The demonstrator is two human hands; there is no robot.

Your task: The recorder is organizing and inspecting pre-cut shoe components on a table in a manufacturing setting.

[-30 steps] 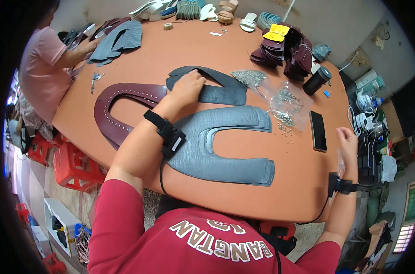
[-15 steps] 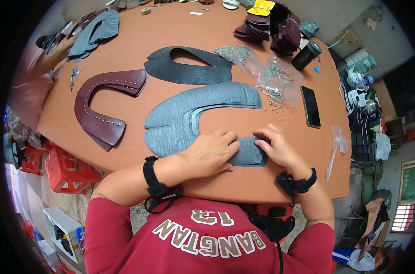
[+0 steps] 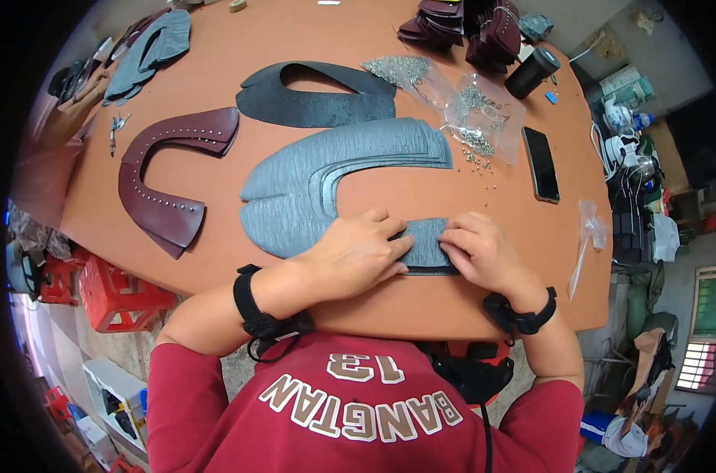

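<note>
Dark red curved pieces are lying on the orange table. Grey curved pieces are lying mid-table. The left hand is resting on their near leg; I cannot tell if its fingers are gripping. The right hand is pinching that leg's end.

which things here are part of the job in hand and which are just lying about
Part of the job, it seems:
- grey U-shaped pieces, at the left hand and right hand
- probably silver studs and maroon studded pieces

Likely just lying about:
- phone
- black cylinder
- clear plastic wrapper
</note>
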